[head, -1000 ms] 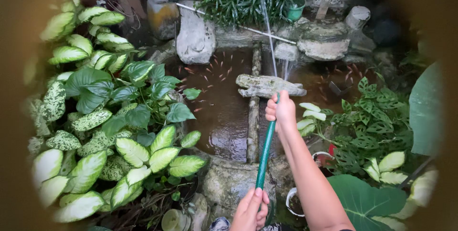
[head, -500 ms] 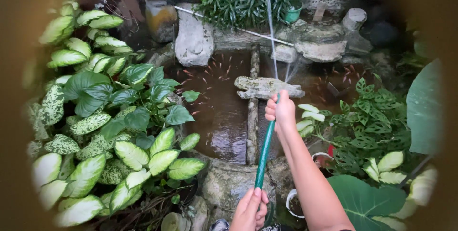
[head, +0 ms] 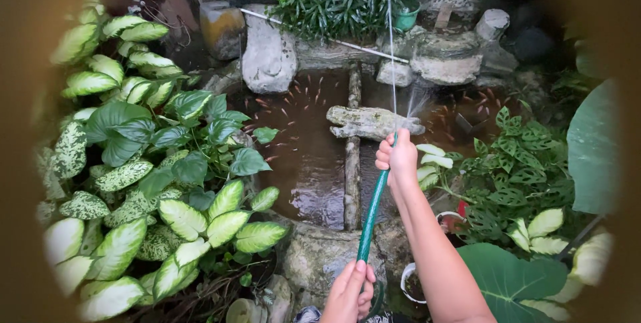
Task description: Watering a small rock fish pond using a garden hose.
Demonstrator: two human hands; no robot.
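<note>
Fingers (head: 385,156) of both hands wrap the green hose (head: 370,213) — right hand (head: 398,156) above the pond (head: 314,143), left hand (head: 349,293) at its stone rim (head: 320,249).

The smooth, glossy green plastic-looking hose (head: 371,213) runs toward twelve o'clock over a rough, mossy stone rim (head: 320,253), with a coarse weathered stone slab (head: 367,121) and murky, shiny brown pond water (head: 304,156) beyond.

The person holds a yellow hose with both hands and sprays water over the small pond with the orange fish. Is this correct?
Not quite: the hose is green, not yellow, as the head view shows. The rest holds: the right hand grips its end, the left hand holds it lower down, and water sprays over the pond with orange fish.
</note>
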